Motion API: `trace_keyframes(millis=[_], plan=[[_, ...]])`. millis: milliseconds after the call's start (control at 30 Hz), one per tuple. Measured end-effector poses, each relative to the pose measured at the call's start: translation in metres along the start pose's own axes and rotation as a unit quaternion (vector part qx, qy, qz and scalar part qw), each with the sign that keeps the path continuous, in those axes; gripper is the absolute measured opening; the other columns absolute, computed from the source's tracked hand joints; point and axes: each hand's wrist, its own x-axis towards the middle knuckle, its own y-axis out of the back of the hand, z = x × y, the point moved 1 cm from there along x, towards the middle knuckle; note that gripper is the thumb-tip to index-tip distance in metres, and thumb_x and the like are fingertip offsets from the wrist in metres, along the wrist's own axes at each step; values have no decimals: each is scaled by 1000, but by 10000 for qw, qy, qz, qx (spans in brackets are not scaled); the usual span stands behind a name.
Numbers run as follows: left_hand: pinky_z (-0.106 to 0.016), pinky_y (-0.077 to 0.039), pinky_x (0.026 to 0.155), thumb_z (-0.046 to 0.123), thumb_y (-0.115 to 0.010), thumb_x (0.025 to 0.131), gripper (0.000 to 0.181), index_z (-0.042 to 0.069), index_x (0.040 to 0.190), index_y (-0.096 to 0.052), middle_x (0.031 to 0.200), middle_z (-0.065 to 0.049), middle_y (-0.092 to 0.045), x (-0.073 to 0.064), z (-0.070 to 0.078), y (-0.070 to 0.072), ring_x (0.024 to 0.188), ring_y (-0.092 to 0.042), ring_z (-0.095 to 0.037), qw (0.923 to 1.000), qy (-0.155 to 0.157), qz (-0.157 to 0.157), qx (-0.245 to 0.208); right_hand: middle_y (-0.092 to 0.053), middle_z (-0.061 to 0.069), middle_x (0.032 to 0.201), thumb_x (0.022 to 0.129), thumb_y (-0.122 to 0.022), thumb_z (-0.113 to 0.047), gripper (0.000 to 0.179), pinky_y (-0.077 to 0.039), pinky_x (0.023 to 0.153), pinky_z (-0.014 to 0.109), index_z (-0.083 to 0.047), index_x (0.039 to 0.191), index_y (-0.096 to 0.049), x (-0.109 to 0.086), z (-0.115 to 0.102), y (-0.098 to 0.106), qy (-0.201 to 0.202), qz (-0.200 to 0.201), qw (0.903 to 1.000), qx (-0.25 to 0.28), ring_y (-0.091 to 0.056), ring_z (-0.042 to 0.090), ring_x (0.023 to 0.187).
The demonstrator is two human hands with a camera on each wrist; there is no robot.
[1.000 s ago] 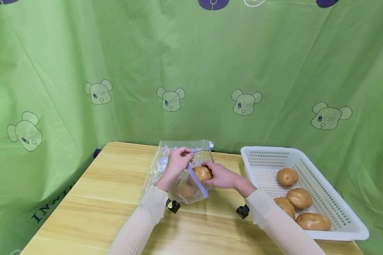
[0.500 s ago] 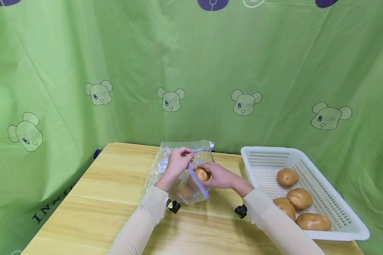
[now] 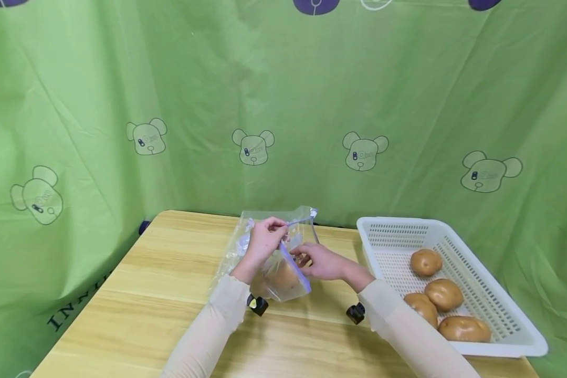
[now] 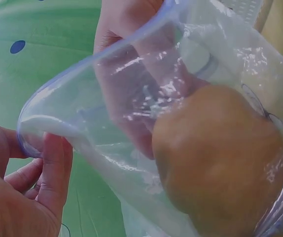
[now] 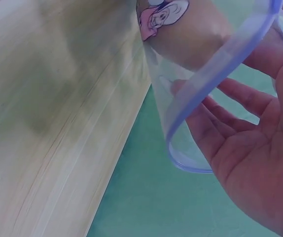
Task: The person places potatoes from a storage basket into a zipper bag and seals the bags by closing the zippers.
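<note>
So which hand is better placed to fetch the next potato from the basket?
Probably the right hand: it is nearer the white basket and, partly inside the bag, seems to grip nothing. The left hand pinches the bag's rim.

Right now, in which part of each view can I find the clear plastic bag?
Head: the clear plastic bag is below centre.
Left wrist: the bag fills the centre and right.
Right wrist: the bag is at the top, right of centre.
Shared landmark: the right hand, overlapping the bag in all three.
</note>
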Motion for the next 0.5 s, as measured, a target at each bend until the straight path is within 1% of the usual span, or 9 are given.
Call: trace_keyframes(millis=[100, 267, 367, 500], plan=[[-19, -50, 50, 6, -63, 87, 13, -1, 98, -67, 79, -11, -65, 0, 0, 0, 62, -60, -11, 10000, 2, -9, 10, -56, 23, 114, 84, -65, -1, 39, -56, 80, 35, 8, 121, -54, 1, -1, 1, 52, -5, 10000, -19, -63, 33, 95], [-19, -50, 49, 5, -63, 86, 13, -2, 96, -67, 78, -10, -65, 1, -1, 0, 62, -61, -11, 10000, -48, 31, -38, -59, 17, 115, 86, -64, -3, 36, -55, 76, 24, 5, 120, -56, -1, -3, 4, 62, -36, 9999, -80, -64, 26, 94], [-20, -51, 49, 4, -63, 86, 13, -3, 97, -66, 78, -9, -65, 1, -2, 0, 62, -61, -11, 9999, -84, 27, -75, -60, 18, 115, 87, -63, -5, 36, -54, 76, 23, 5, 121, -55, -3, -5, 8, 87, -21, 9999, -78, -64, 24, 94], [-20, -52, 51, 4, -63, 86, 14, -3, 98, -66, 80, -9, -64, 1, -4, 1, 63, -61, -12, 10000, -27, -4, -82, -60, 22, 115, 89, -62, -5, 36, -54, 77, 27, 7, 122, -54, -10, -10, 18, 152, 26, 9999, -25, -63, 26, 95]])
